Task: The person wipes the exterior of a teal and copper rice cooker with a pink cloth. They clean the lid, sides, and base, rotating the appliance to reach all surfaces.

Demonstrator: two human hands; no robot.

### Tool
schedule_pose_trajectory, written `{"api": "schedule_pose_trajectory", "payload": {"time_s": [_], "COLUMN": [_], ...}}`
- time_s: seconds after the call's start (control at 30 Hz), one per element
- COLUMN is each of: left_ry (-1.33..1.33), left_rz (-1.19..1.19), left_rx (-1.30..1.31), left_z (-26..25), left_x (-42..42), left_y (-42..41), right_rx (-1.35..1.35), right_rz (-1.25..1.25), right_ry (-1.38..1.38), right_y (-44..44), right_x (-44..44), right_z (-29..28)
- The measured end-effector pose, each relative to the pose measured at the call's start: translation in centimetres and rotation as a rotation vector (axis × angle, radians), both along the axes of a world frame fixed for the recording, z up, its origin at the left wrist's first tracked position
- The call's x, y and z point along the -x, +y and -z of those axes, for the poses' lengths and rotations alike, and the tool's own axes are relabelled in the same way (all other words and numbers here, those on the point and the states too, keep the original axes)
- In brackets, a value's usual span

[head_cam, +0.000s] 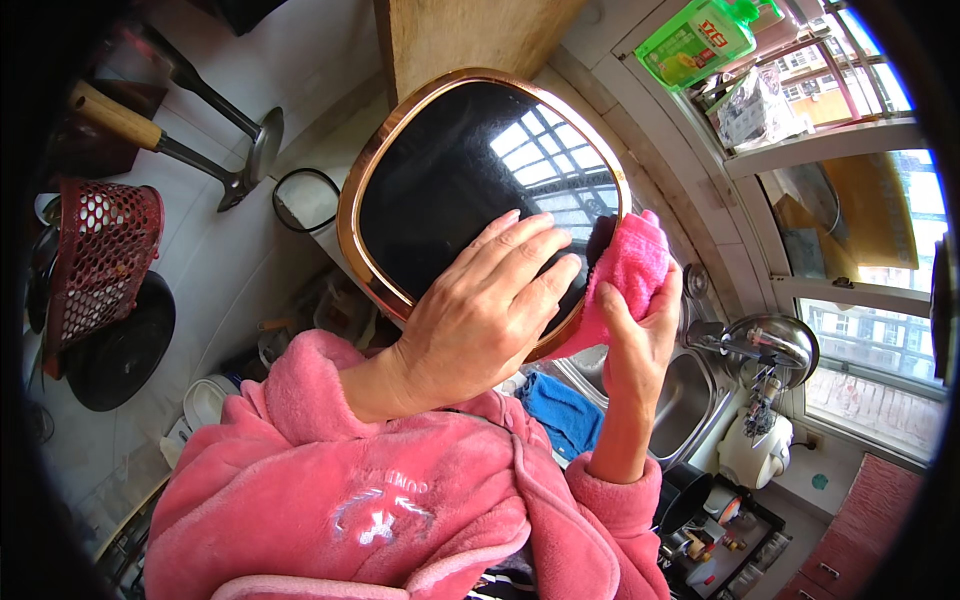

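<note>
A rounded-square panel with a glossy black face and a copper-coloured rim [349,202], perhaps an induction cooker, is in front of me. Window bars reflect in its face. My left hand [499,300] lies palm down across the panel's lower part, fingers a little spread. At the panel's right edge, my right hand [641,322] grips a bright pink plush cloth [637,262], thumb on the near side. The cloth folds over the rim and runs along its lower right. The panel's underside is hidden.
A wooden board [465,37] stands behind the panel. Ladles [262,146] and a red perforated basket [112,247] hang at left. At right are a steel sink [682,405], a blue cloth [562,412], a green soap bottle [697,45] and a white kettle-like appliance [757,450].
</note>
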State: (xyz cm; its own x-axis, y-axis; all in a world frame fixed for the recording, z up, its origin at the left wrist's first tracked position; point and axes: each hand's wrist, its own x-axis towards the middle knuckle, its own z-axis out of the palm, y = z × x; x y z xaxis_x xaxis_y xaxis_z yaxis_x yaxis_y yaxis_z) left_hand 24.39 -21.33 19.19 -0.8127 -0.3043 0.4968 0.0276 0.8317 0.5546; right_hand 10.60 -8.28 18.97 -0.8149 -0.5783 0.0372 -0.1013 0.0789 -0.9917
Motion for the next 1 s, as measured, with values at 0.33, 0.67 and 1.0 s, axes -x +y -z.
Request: {"api": "schedule_pose_trajectory", "payload": {"time_s": [0.33,0.67,1.0], "left_ry": [-0.118,-0.169,-0.151], "left_rz": [0.050,0.056,0.057], "left_rx": [0.172,0.233,0.205], "left_z": [-0.1,-0.2,0.1], "left_x": [0.4,0.4,0.5], "left_y": [0.3,0.3,0.3], "right_rx": [0.006,-0.155,-0.191], "right_rz": [0.014,-0.011,-0.084], "right_ry": [-0.139,-0.131,-0.126], "right_y": [-0.6,-2.3,-2.9], "right_x": [0.1,2.4,5.0], "right_z": [-0.4,-1.2,-1.1]}}
